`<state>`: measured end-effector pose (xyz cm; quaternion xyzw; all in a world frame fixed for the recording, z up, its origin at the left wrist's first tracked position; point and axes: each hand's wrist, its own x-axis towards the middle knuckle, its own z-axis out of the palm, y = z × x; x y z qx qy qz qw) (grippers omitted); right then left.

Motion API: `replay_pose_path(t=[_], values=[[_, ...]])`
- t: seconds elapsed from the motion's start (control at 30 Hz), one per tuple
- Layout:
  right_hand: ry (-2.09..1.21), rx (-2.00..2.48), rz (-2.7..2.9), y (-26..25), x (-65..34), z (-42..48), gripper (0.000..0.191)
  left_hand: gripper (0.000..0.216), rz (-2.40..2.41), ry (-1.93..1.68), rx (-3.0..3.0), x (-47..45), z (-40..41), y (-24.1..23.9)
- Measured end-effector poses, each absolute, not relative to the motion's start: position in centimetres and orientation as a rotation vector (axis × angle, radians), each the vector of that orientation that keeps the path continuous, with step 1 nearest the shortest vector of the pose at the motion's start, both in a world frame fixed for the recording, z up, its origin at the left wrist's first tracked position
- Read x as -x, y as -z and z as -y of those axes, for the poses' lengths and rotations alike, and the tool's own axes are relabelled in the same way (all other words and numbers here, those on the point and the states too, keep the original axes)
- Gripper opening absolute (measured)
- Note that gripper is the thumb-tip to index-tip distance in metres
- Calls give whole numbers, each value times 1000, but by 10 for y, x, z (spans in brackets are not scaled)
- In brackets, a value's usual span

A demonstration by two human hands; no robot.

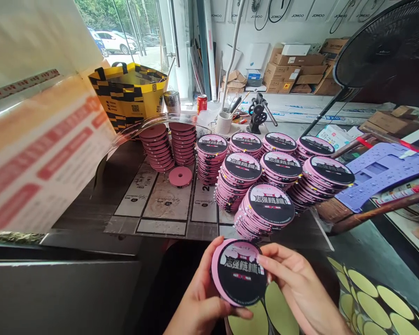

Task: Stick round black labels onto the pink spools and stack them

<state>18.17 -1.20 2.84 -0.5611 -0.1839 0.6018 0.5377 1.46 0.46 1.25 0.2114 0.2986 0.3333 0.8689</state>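
In the head view, my left hand [209,288] grips a pink round spool [217,279] by its rim, fingers behind and thumb at the lower edge. A round black label [242,284] with white and pink print covers most of its face, sitting slightly toward the right. At the label's right edge, my right hand [293,274] pinches with thumb and fingertips. Below both hands lies a sheet with yellow-green round patches [281,307]. Just beyond stands the nearest stack of labelled pink spools [265,211], leaning a little.
Several more labelled stacks [239,179] fill the table's right half. Unlabelled pink spools [157,149] are piled further left, with a single pink disc [180,177] lying flat. A yellow bag [129,93], red can [201,103], black fan [373,51] and purple plastic seat [380,172] stand around.
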Motion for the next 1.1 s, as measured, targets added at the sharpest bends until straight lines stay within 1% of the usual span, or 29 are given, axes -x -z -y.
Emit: replay_pose_path(t=[0.3,0.67,1.1], values=[[-1306,1419,598,-24,-178,14,23,88,-663,-666,-377,-13,-6,-17],[-1304,1414,614,-24,-178,14,21,87,-700,-691,-396,-15,-4,-19],[-1293,1431,708,-18,-180,16,16,75,-624,-719,-444,-13,-3,-13]])
